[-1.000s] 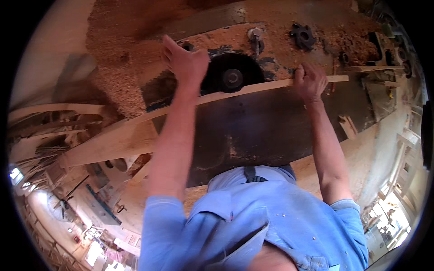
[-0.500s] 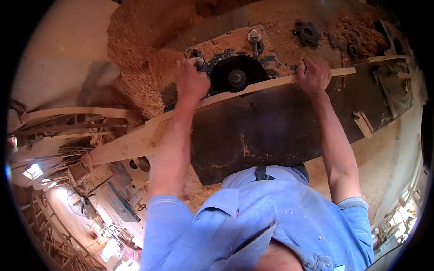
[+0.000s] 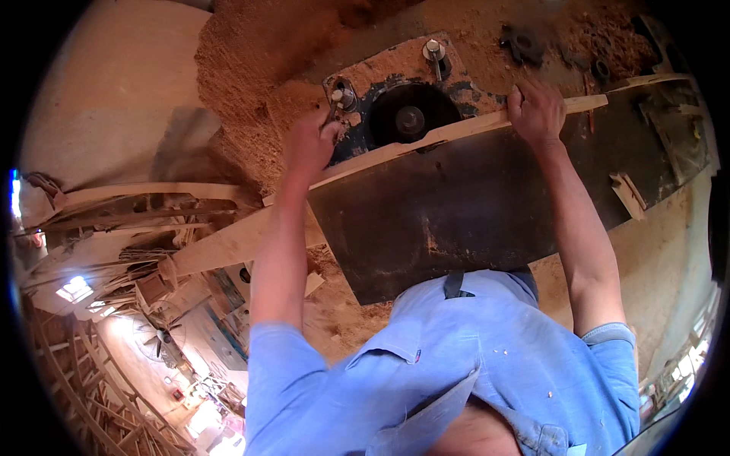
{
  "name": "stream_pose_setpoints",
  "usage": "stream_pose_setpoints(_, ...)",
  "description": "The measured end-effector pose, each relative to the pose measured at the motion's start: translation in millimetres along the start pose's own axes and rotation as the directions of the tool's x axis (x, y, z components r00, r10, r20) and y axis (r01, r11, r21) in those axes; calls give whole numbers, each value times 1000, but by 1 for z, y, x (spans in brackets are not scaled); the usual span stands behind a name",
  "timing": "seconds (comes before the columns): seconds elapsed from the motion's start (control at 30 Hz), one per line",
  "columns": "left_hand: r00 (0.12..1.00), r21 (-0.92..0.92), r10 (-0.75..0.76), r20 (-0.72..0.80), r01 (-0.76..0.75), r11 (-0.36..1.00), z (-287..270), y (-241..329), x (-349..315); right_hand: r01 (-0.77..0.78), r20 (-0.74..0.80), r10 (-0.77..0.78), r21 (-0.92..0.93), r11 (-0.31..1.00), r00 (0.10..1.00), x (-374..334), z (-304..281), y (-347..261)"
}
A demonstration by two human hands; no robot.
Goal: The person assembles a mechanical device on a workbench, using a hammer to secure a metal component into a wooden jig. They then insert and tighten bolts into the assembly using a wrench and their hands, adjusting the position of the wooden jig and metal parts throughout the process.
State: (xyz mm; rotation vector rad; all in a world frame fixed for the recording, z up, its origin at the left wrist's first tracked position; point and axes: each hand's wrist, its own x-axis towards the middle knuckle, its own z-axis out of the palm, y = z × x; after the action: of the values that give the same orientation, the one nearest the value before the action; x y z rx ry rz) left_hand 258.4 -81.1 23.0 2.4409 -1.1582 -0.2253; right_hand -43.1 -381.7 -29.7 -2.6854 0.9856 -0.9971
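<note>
A pale wood strip [image 3: 417, 147], notched along its far edge, lies slantwise across the dark machine table [image 3: 449, 205]. It borders the round dark opening around a spindle [image 3: 409, 120]. My right hand [image 3: 538, 114] is closed on the strip near its right end. My left hand [image 3: 309, 148] reaches beyond the strip, its wrist crossing over it. Its curled fingers and thumb meet a slim dark bar [image 3: 331, 115] beside the left clamp bolt [image 3: 342, 96]; the fingertips are partly hidden. The strip's left part runs under my left forearm.
Reddish sawdust [image 3: 247, 99] is heaped beyond the table. A second bolt [image 3: 433, 50] stands behind the spindle, with a toothed dark cutter head [image 3: 523, 45] farther right. A wood offcut [image 3: 628, 196] lies at the table's right. Long boards [image 3: 220, 243] extend on the left.
My left hand has moved left and nearer to me, away from the left bolt, uncovering the dark bar. My right hand stays on the strip, which has hardly shifted against the machine.
</note>
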Motion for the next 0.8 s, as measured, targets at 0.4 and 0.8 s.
stream_pose_setpoints(0.4, 642, -564, -739, 203, 694, 448, -21, 7, 59, 2, -10, -2, 27, 1000, 1000, 4, -2, 0)
stream_pose_setpoints(0.8, 808, -449, -581, 96, 556, 699, 19, 44, 73, 1, -65, 3, 55, 999, 998, -1, 6, 4)
